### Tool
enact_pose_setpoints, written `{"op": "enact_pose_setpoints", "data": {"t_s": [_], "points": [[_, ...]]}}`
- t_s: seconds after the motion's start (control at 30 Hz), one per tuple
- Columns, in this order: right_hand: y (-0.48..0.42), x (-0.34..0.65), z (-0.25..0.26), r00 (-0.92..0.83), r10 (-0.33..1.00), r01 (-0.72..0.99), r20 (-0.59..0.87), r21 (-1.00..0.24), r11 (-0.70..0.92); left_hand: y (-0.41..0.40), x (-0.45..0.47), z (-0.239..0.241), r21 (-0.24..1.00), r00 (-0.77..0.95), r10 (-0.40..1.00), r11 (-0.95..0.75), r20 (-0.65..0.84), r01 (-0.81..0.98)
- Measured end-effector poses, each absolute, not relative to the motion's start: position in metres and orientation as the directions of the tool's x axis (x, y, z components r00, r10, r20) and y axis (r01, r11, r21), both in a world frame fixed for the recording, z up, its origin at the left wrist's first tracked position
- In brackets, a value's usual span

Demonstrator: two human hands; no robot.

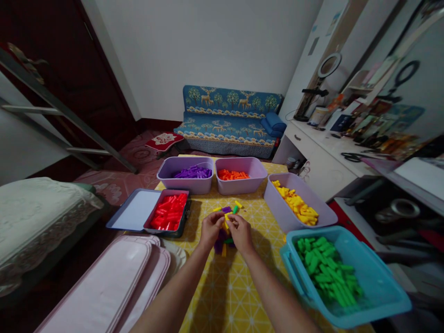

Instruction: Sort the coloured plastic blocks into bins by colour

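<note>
My left hand [211, 228] and my right hand [240, 230] meet over the middle of the table, fingers pinched together on a small yellow block [227, 216]. It looks like a toy building block, but its exact shape is partly covered by my fingertips. Around and below my hands lie a few loose pieces: a purple block [226, 209], a green block [235, 209] and another yellow block [238, 204]. More purple, green and yellow pieces show under my hands; whether they are joined together I cannot tell.
Lilac bins hold purple pieces [194, 172], orange pieces [232, 175] and yellow pieces [298, 203]. A teal tub [378, 296] of green pieces stands at right. An open case [182, 222] with red pieces is at left, near stacked pink lids [104, 282]. Yellow patterned cloth [222, 296] covers the table.
</note>
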State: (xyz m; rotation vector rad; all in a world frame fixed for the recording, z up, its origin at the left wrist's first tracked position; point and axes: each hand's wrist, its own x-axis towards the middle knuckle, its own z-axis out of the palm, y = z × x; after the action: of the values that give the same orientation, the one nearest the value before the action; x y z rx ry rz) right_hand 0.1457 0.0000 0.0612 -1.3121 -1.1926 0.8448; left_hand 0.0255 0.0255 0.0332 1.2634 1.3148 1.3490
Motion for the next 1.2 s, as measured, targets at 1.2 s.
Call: {"op": "enact_pose_setpoints", "data": {"t_s": [1.2], "points": [[0.06, 0.179, 0.044, 0.007, 0.997, 0.741, 0.079, -0.67, 0.048, 0.008, -0.008, 0.009, 0.608, -0.024, 0.924, -0.23, 0.38, 0.76]]}}
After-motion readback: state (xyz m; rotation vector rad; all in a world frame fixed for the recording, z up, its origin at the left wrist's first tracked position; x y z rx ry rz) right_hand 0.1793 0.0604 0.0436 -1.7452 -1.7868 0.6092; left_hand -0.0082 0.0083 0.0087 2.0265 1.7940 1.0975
